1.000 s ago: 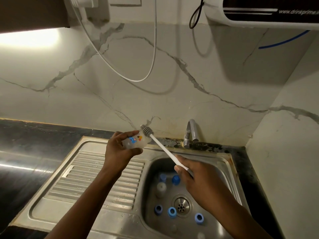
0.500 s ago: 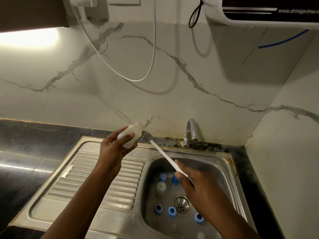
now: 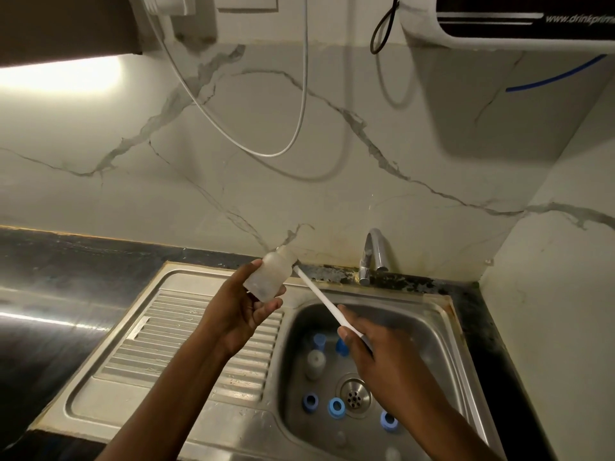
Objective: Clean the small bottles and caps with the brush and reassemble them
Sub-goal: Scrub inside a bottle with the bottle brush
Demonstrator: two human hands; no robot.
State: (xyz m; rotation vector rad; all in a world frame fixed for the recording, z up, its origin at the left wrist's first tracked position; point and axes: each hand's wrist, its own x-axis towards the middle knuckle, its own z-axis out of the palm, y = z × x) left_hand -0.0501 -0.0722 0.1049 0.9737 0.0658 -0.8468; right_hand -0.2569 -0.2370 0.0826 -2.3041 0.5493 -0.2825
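Small frosted bottle (image 3: 269, 277) was held up over the back edge of the drainboard (image 3: 186, 337), tilted, neck toward the wall. Left hand (image 3: 238, 314) gripped it from below, thumb on the near side and fingers curled round the far side, with most of the bottle standing clear above them.

White brush (image 3: 319, 298) ran slantwise from the right hand (image 3: 376, 352) up to the bottle's shoulder and met it there. Bristle end was not visible; inside or behind the bottle, could not tell. Right hand was closed round the lower end of the handle, thumb along the shaft, over the basin.

In the sink basin (image 3: 432, 331), below the right hand:
- a second pale bottle (image 3: 315, 362) stood upright, left of the drain (image 3: 354, 395)
- two blue pieces (image 3: 320, 341) lay just behind it, one partly hidden by the thumb
- three blue ring caps (image 3: 336, 407) lay along the near side of the drain, the rightmost half under the forearm

Steel sink was set in a black countertop (image 3: 66, 261). Chrome tap (image 3: 374, 254) stood at the back rim, right of the held bottle and apart from it. Veined marble wall (image 3: 233, 168) ran behind and on the right. A white cable (image 3: 301, 94) looped down it. A purifier unit (image 3: 499, 28) hung at upper right, with a blue tube (image 3: 559, 76) beneath.

Held bottle sat up and left of the right hand, the brush handle spanning the gap.
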